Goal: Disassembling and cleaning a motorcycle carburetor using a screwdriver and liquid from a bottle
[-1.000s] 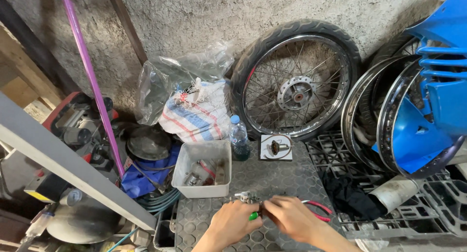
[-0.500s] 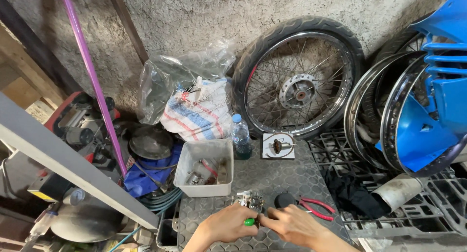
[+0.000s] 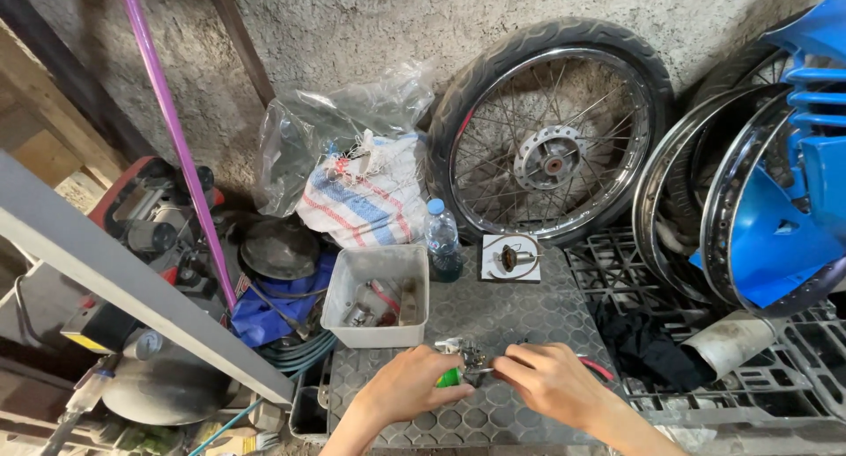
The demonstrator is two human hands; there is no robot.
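1. While both hands met over the grey honeycomb-patterned desk [image 3: 529, 315], the left hand [image 3: 407, 392] was closed on a small metal part [image 3: 467, 357] with a green piece [image 3: 449, 378].
2. The right hand [image 3: 548, 381] pinched its far side; judged best, the left steadies it.
3. Just beyond stood a white tray [image 3: 374, 337] of loose parts, a likely spot for removed bits.
4. Farther off leaned a spoked wheel [image 3: 551, 130].

A clear plastic bag [image 3: 339, 134] leans against the wall above a striped woven sack [image 3: 366, 196] (white, red and blue bands).
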